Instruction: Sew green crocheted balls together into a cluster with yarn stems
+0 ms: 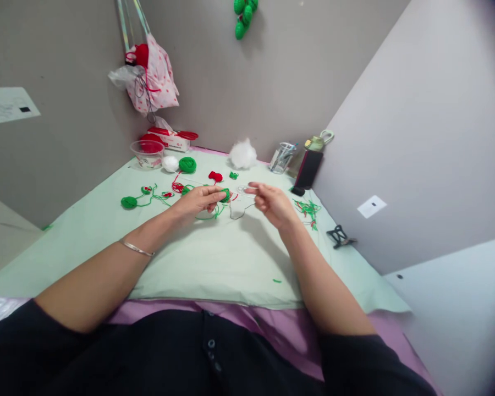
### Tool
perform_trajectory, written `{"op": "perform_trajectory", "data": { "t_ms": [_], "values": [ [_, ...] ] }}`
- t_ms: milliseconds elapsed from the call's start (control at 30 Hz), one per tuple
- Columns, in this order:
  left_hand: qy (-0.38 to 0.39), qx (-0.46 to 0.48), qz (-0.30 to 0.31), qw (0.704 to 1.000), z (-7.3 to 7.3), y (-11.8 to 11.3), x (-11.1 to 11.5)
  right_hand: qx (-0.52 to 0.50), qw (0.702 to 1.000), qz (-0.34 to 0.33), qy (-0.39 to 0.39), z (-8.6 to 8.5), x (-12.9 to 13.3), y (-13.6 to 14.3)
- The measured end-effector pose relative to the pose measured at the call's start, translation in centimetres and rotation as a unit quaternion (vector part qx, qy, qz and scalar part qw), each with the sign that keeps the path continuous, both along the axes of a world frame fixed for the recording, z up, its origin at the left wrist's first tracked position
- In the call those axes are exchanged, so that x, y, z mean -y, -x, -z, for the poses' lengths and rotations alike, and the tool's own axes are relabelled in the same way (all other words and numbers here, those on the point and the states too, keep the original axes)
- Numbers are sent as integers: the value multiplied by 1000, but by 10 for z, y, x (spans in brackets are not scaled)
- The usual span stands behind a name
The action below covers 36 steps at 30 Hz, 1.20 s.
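Observation:
My left hand (202,200) is closed over a small green crocheted piece (225,195), pinching it between thumb and fingers above the table. My right hand (270,202) is raised just to the right, thumb and fingers drawn together. A white strand of yarn (244,194) runs between the piece and the right fingers. A thin dark thread (241,215) loops below, also between the hands. Whether the right fingers hold a needle is too small to tell. Behind the hands lie a red knitted bow (215,176) and a small green piece (234,175).
On the left lie a green yarn ball (128,203) and tangled strands. Farther back are a clear tub (147,155), white yarn (170,164), green yarn (187,164) and white stuffing (243,154). A pen cup (282,158), phone (309,170), yarn scraps (308,212) and black claw clip (340,236) stand right.

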<state>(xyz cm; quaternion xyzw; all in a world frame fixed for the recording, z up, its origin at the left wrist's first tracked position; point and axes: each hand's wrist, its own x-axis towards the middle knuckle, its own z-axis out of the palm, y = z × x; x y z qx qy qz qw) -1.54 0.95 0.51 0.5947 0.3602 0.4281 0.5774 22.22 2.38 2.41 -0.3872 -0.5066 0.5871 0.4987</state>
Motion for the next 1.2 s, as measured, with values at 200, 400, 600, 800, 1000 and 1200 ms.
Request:
{"op": "perform_trajectory", "data": {
  "t_ms": [200,400,600,800,1000,1200],
  "values": [
    [-41,-12,-34,999,5,5,-6,141,959,-244,22,10,24,31],
    [-4,18,-17,1000,6,7,-8,30,993,-51,-101,-21,14,-9],
    [0,20,-1,1000,6,7,-8,-59,977,119,-167,-45,7,-47],
    [13,33,26,999,0,5,-3,-19,972,146,-183,-45,5,-59],
    [45,85,33,995,-4,6,1,366,877,225,-215,-26,-2,-64],
    [52,111,42,992,-6,4,3,379,896,87,-213,-19,4,-39]
  ]
}}
